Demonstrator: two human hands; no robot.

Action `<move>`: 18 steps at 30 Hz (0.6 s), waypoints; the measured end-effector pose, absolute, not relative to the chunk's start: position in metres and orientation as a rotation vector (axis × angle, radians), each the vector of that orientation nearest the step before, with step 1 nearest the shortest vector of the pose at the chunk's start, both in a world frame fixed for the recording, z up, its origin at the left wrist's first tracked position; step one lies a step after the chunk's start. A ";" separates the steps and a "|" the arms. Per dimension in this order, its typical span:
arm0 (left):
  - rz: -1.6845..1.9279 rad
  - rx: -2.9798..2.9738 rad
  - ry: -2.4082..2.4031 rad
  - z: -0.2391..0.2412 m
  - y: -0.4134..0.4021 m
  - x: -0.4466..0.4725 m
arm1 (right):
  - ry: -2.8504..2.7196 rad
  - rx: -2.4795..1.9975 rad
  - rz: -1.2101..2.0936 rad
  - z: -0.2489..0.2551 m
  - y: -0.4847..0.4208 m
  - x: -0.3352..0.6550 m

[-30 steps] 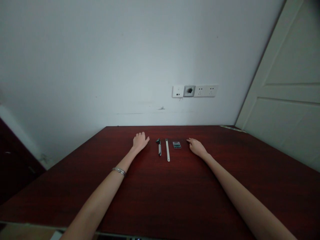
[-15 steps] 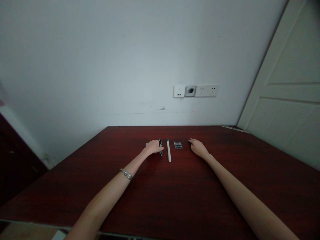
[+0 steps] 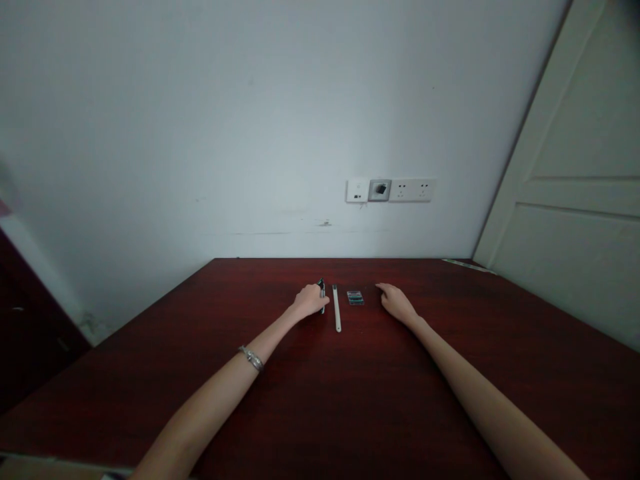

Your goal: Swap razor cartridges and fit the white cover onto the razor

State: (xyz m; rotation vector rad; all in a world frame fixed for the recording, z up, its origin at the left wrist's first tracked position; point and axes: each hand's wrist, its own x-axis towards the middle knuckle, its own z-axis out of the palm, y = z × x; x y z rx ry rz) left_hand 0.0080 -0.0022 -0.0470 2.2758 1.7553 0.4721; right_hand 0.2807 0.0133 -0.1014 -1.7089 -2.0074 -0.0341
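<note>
On the dark red table [image 3: 320, 400], my left hand [image 3: 310, 301] is closed around the handle of a black razor [image 3: 322, 289], whose head pokes out past my fingers. Just right of it lies a white stick-like handle [image 3: 337, 309], flat and pointing towards me. A small teal blade cartridge pack [image 3: 355, 298] sits further right. My right hand [image 3: 396, 301] rests flat on the table beside that pack, fingers stretched out and holding nothing. A silver bracelet [image 3: 251, 358] circles my left wrist.
A white wall rises behind the table, with a row of sockets [image 3: 390, 190]. A white door [image 3: 575, 220] stands at the right. Dark furniture [image 3: 30, 333] is at the left edge.
My left hand slid right from the bare table to the razor and closed on its handle. My right hand stayed in place. The view tipped slightly.
</note>
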 end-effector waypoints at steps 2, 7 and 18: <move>0.585 2.313 1.660 -0.044 -0.003 0.010 | -1.905 -1.661 -0.083 -0.095 0.011 0.278; 0.880 2.328 1.275 -0.034 -0.011 0.023 | -1.690 -1.481 -0.018 -0.066 0.002 0.253; 0.865 1.990 0.841 -0.024 -0.024 0.042 | -1.024 -0.900 1.431 -0.029 -0.035 0.198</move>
